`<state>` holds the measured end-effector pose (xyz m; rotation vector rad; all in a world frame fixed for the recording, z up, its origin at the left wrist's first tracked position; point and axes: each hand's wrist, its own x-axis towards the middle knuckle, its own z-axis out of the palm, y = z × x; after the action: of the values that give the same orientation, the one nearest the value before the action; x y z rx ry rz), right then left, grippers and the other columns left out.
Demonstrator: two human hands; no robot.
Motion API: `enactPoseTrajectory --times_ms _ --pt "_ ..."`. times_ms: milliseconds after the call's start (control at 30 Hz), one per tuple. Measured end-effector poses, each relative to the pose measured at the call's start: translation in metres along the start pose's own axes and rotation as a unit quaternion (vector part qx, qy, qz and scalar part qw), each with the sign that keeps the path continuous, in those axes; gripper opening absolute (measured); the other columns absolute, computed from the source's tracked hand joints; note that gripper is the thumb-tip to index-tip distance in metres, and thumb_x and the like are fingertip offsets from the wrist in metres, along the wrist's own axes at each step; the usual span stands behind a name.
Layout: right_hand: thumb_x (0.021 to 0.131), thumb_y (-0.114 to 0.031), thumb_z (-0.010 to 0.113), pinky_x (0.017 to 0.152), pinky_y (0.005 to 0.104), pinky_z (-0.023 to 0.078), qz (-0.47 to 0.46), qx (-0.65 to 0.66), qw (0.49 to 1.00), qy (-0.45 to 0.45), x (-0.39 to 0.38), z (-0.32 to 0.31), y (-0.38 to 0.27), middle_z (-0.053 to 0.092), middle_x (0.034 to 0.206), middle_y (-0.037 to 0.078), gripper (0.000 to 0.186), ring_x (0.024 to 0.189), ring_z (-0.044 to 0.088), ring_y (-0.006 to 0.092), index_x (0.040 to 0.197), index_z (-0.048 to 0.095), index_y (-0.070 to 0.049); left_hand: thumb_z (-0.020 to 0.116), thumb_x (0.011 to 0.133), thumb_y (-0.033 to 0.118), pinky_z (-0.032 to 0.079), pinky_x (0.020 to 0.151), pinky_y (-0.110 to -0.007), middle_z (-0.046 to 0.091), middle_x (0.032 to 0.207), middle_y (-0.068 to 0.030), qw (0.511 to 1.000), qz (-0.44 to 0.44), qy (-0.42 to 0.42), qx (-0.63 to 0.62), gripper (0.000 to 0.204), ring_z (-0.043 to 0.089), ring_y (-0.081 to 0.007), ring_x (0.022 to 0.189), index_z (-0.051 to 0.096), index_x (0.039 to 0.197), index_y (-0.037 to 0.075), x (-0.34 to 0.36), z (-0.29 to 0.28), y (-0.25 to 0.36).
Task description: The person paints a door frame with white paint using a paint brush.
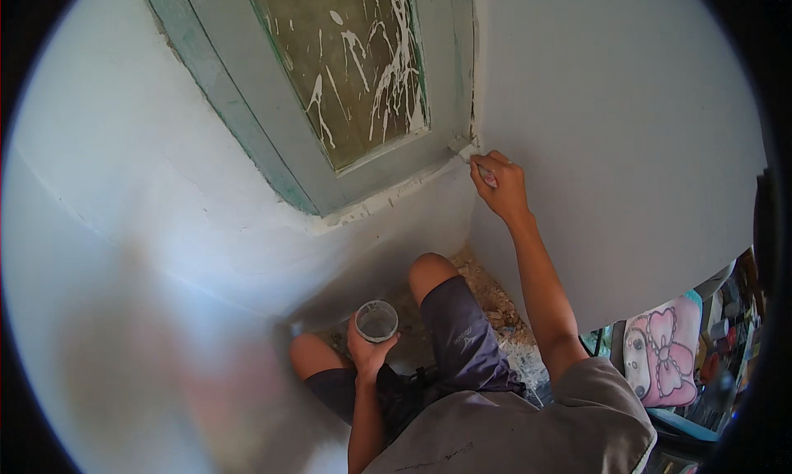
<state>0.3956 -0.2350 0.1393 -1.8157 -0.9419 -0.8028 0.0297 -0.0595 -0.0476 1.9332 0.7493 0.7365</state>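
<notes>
We saw the paintbrush [466,151] at the lower right corner of the grey-green window frame [363,185], close to where the frame met the pale wall [627,144] on the right; whether its bristles were touching the wood we could not tell. The round cup [377,303] stood mouth up above the person's lap, with something greyish inside, though how full it was we could not make out. The brush's long axis ran aslant, its bristle end pointing to the upper left and its handle running back to the lower right, partly hidden by the fingers. We saw the right hand [501,183] closed around that handle, the arm stretched forward and up from the right shoulder, nearly straight. The left hand [369,350] gripped the cup's side, fingers and thumb curled about it, its forearm rising from the lower edge between bent knees. Beyond the brush, we noted white streaks [388,78] across the window's glass pane [305,20], and a rough whitish strip along the frame's lower edge. Below lay rubble [487,297] by the foot of the wall, and farther right a pink cushion [665,354] with a bow on it.
</notes>
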Motion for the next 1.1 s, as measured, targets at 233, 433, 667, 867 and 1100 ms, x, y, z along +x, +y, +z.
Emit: enactPoseTrajectory --times_ms 233,433,667,867,1100 --pt "0.091 -0.004 0.076 0.058 0.0344 0.052 -0.011 -0.007 0.999 0.044 0.025 -0.011 -0.016 0.068 0.083 0.011 0.010 0.057 0.062 0.0269 0.101 0.079 -0.002 0.102 0.057 0.017 0.053 0.101 -0.042 0.070 0.123 -0.0169 1.000 0.002 0.001 0.015 0.093 0.069 -0.0307 0.116 0.056 0.136 0.000 0.002 0.000 -0.004" --pt "0.091 -0.005 0.076 0.058 0.0352 0.055 -0.049 -0.043 0.997 0.035 -0.004 0.004 -0.008 0.068 0.084 0.009 0.010 0.060 0.066 0.0265 0.101 0.078 -0.004 0.102 0.057 0.018 0.053 0.102 -0.042 0.070 0.124 -0.0180 1.000 0.006 0.004 0.006 0.096 0.069 -0.0316 0.116 0.055 0.139 -0.002 0.001 0.001 -0.008" --pt "0.090 -0.004 0.076 0.060 0.0363 0.056 -0.046 -0.035 0.997 -0.051 -0.016 0.002 -0.003 0.066 0.084 0.008 0.013 0.059 0.065 0.0271 0.103 0.077 -0.005 0.102 0.056 0.018 0.053 0.103 -0.043 0.070 0.125 -0.0185 1.000 0.001 -0.001 -0.002 0.099 0.068 -0.0322 0.117 0.054 0.140 -0.002 0.001 0.001 -0.015" --pt "0.090 -0.004 0.075 0.061 0.0378 0.056 -0.082 -0.044 0.991 -0.095 0.035 -0.022 -0.009 0.065 0.085 0.009 0.014 0.064 0.066 0.0266 0.104 0.077 -0.005 0.101 0.056 0.017 0.052 0.104 -0.043 0.069 0.127 -0.0189 1.000 0.009 -0.018 -0.003 0.097 0.068 -0.0328 0.119 0.054 0.139 -0.002 0.003 0.003 -0.017" --pt "0.091 -0.004 0.076 0.063 0.0386 0.056 -0.080 -0.040 0.996 0.009 0.034 -0.021 -0.022 0.064 0.086 0.007 0.018 0.065 0.065 0.0279 0.109 0.077 -0.006 0.101 0.056 0.017 0.052 0.102 -0.043 0.069 0.124 -0.0188 1.000 0.017 -0.006 -0.002 0.097 0.068 -0.0336 0.118 0.054 0.139 0.000 0.002 0.002 -0.017"
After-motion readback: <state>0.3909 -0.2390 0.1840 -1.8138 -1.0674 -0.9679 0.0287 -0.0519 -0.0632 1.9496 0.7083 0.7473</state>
